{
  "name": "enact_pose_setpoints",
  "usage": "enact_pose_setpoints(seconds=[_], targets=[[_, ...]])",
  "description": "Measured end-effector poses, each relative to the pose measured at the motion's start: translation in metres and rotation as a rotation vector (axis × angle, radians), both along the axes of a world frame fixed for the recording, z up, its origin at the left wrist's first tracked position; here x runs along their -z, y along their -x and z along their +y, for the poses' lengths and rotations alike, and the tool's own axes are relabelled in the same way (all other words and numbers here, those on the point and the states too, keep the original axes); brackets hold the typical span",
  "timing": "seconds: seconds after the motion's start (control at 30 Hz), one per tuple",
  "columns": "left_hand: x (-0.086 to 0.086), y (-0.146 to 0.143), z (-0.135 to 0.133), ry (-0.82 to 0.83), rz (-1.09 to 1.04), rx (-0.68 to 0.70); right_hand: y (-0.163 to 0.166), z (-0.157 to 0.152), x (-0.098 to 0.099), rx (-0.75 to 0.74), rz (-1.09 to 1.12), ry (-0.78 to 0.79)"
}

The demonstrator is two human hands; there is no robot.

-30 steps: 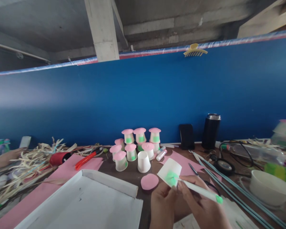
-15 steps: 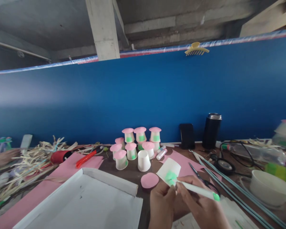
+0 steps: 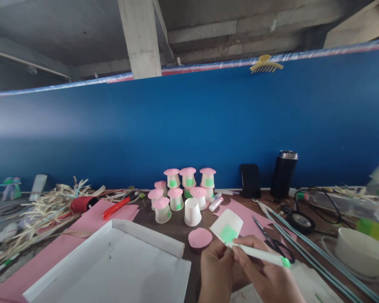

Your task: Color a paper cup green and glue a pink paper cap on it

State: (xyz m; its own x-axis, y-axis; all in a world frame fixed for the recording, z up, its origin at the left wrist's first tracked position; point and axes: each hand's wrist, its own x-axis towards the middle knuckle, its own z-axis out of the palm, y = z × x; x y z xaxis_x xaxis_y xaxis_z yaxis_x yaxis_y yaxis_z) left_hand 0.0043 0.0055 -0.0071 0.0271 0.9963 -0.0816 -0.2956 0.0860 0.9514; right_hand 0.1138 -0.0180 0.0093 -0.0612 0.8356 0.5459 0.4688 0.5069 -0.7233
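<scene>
My left hand point(image 3: 215, 271) grips a small white paper cup point(image 3: 227, 225) tilted on its side, with a green patch on its wall. My right hand point(image 3: 265, 275) pinches a white stick with a green end point(image 3: 262, 254); its tip touches the green patch. Just left of the cup a pink paper disc point(image 3: 200, 237) lies on the table. Behind it stand one plain upturned white cup point(image 3: 192, 212) and a cluster of several cups with pink tops point(image 3: 183, 191) and green patches.
A shallow white cardboard tray point(image 3: 120, 261) lies at front left on pink paper point(image 3: 44, 263). Scissors point(image 3: 271, 240), long grey rods point(image 3: 306, 248), a white bowl point(image 3: 360, 252), a black flask point(image 3: 282, 173), a phone point(image 3: 250, 180) are at right. Straw strips point(image 3: 41, 210) pile at left.
The view has shifted slightly, so things sit a little further right. A person's hand at the far left edge has gone from view. My hands keep cup and stick together.
</scene>
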Motion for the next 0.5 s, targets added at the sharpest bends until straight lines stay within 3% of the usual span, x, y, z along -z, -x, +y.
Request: enact_pose_setpoints(seconds=[0.3,0.5], targets=[[0.0028,0.0016,-0.0007,0.016,0.096,-0.018,-0.0039,0.0022,-0.0014,0.145,-0.060,-0.099],[0.0014,0.0021,-0.0004,0.005,0.085,-0.035,0.0007,0.0005,0.0007,0.059,-0.013,-0.050]])
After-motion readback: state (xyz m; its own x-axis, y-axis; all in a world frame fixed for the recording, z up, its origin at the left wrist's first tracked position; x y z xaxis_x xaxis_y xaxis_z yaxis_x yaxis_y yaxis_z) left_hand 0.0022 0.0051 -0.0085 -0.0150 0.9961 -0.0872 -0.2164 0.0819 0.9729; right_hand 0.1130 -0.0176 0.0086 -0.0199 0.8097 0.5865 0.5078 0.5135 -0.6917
